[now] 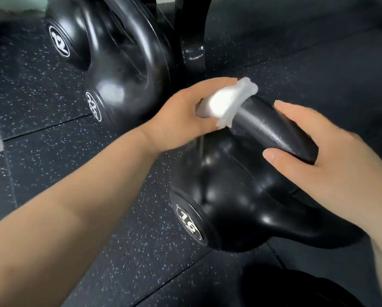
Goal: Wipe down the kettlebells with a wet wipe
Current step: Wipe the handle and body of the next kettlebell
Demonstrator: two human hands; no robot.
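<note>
near kettlebell [241, 214] 16, far kettlebell [76, 25] 12

Open rubber floor [318, 52] lies beyond the 16 kettlebell [241, 213]; the 22 kettlebell [123, 89] and a black stand leg [193, 52] crowd its far left.

One wide-angle camera, worn on the person's head, gives the only view: it faces forward and steeply down at the speckled floor [52, 169]. It sits close — the left hand [179, 114] and the wet wipe [225, 100] it holds lie just above the frame's centre, the right hand [331, 169] at centre right, both forearms running in large from the lower corners. The kettlebell marked 16 [241, 213] fills the lower middle; the kettlebell marked 12 [75, 34] sits in the upper left — floor seams slant across the frame.
</note>
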